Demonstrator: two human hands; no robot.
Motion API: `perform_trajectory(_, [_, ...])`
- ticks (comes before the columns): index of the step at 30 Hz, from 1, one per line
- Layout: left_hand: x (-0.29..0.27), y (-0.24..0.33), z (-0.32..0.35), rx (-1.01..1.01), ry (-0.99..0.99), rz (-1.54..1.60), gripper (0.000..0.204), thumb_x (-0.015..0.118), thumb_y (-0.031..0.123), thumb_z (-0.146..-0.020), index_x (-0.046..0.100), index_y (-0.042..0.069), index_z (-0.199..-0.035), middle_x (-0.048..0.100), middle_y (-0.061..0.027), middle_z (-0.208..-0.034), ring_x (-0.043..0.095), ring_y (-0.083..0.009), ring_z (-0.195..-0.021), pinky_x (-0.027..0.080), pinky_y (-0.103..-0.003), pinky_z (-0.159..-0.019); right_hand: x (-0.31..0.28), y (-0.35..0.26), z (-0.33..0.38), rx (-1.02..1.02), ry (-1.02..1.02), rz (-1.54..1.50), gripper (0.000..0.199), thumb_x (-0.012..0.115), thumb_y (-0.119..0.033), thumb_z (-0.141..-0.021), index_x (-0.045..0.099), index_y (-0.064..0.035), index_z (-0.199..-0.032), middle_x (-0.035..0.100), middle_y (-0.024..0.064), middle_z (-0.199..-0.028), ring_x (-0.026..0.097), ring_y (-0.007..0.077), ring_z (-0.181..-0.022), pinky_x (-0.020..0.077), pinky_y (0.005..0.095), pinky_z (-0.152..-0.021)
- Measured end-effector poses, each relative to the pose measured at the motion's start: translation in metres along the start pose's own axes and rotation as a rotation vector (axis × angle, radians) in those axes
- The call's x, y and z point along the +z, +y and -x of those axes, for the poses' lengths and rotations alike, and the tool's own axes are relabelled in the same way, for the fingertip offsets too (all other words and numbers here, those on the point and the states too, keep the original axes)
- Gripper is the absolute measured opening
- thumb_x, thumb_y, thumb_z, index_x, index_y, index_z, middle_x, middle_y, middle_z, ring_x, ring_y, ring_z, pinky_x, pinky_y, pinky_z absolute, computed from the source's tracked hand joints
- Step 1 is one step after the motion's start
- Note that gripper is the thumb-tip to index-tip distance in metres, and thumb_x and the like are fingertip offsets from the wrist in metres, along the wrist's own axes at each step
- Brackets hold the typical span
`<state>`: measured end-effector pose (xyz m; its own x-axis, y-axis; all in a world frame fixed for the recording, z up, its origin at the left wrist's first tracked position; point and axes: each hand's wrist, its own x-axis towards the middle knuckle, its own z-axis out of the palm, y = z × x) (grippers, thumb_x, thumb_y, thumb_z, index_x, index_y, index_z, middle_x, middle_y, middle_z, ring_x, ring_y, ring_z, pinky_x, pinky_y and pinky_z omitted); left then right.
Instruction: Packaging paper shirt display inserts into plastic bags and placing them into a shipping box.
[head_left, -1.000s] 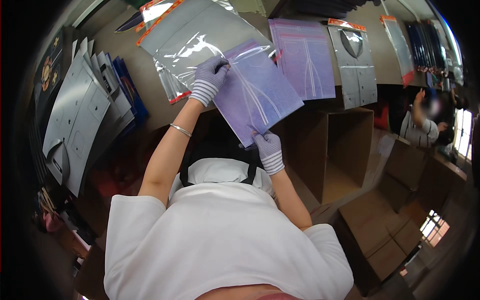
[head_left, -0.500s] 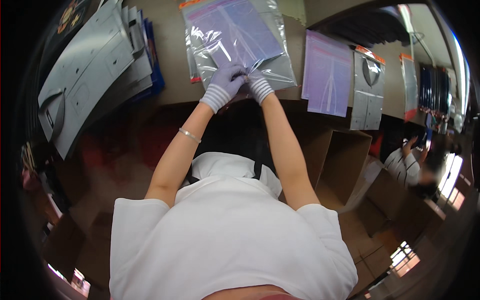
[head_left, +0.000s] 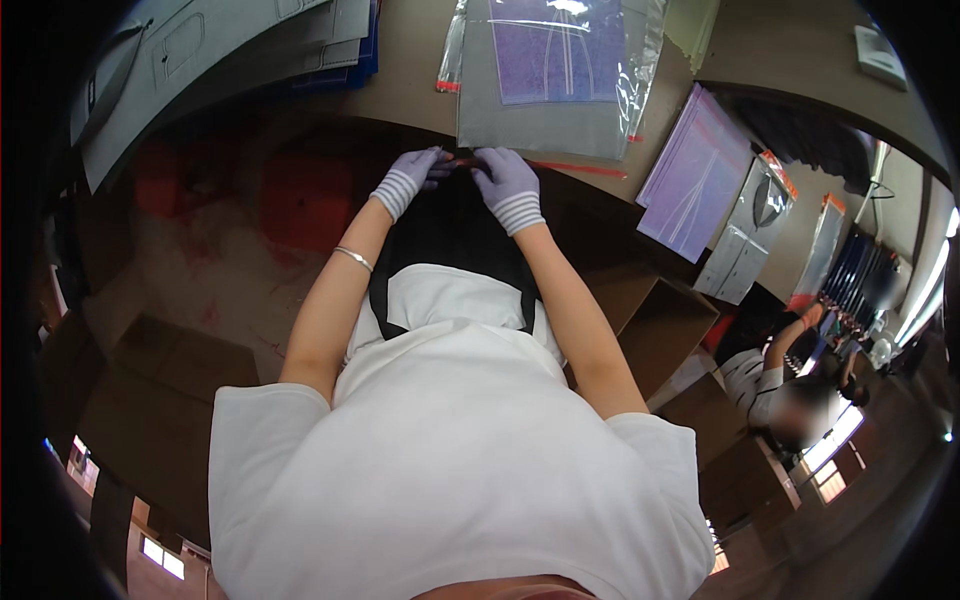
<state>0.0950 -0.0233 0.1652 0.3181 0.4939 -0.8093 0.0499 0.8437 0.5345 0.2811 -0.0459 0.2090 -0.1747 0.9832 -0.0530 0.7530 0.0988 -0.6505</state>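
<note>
Both my hands wear pale purple gloves with striped cuffs and hover at the table's near edge. My left hand (head_left: 418,172) has its fingers closed on the left end of a thin red strip (head_left: 580,169). Just right of it, my right hand (head_left: 508,180) is closed on the same strip, which runs on to the right. Whether the strip is still joined to the bag, I cannot tell. Right beyond my hands lies a clear plastic bag (head_left: 640,70) with a grey panel (head_left: 540,128) and a purple printed sheet (head_left: 560,60) inside.
Grey panels (head_left: 230,50) stack at the left, over blue ones. To the right lie purple sheets (head_left: 690,170) and a bagged grey piece (head_left: 750,225). An open cardboard box (head_left: 660,330) stands below the table. Another person (head_left: 770,375) works at the far right.
My hands have drawn back from the bag to the table edge and moved apart. The red strip now shows between them. The view has shifted, with the table things moving up and right.
</note>
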Motion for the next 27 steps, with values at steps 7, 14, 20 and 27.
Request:
perform_trajectory(7, [0.006, 0.000, -0.020, 0.313, 0.075, -0.205, 0.025, 0.051, 0.025, -0.085, 0.065, 0.005, -0.090, 0.065, -0.0061, -0.089, 0.060, -0.0168, -0.079, 0.046, -0.028, -0.071, 0.020, -0.015, -0.022, 0.012, -0.095, 0.193, 0.016, 0.057, -0.015, -0.071, 0.054, -0.0079, -0.086, 0.057, 0.0110, -0.081, 0.056, 0.0291, -0.080, 0.0457, 0.0390, -0.070])
perform_trajectory(14, [-0.013, 0.011, 0.000, 0.033, 0.257, 0.307, 0.012, 0.053, 0.017, -0.081, 0.058, 0.006, -0.083, 0.062, -0.0078, -0.083, 0.059, -0.0215, -0.082, 0.047, -0.038, -0.076, -0.070, 0.018, 0.042, 0.328, 0.261, 0.089, 0.014, 0.058, -0.015, -0.073, 0.060, -0.0067, -0.084, 0.058, 0.0154, -0.076, 0.058, 0.0304, -0.070, 0.0466, 0.0350, -0.064])
perform_trajectory(20, [0.002, 0.011, -0.004, -0.127, -0.032, 0.531, 0.029, 0.052, 0.033, -0.087, 0.054, 0.004, -0.093, 0.059, -0.0134, -0.098, 0.057, -0.0252, -0.090, 0.050, -0.038, -0.074, -0.210, 0.197, 0.325, 1.192, 0.694, 0.549, 0.025, 0.063, -0.022, -0.075, 0.060, 0.0005, -0.086, 0.063, 0.0152, -0.078, 0.059, 0.0279, -0.068, 0.0476, 0.0374, -0.067])
perform_trajectory(27, [0.011, 0.018, -0.010, 0.056, -0.369, 0.865, 0.047, 0.032, 0.037, -0.094, 0.046, -0.004, -0.111, 0.047, -0.0235, -0.119, 0.045, -0.0361, -0.113, 0.040, -0.045, -0.095, -0.051, 0.120, 0.183, 0.804, -0.035, -0.345, 0.028, 0.058, -0.022, -0.079, 0.059, -0.0020, -0.099, 0.064, 0.0129, -0.091, 0.061, 0.0204, -0.083, 0.0467, 0.0289, -0.076])
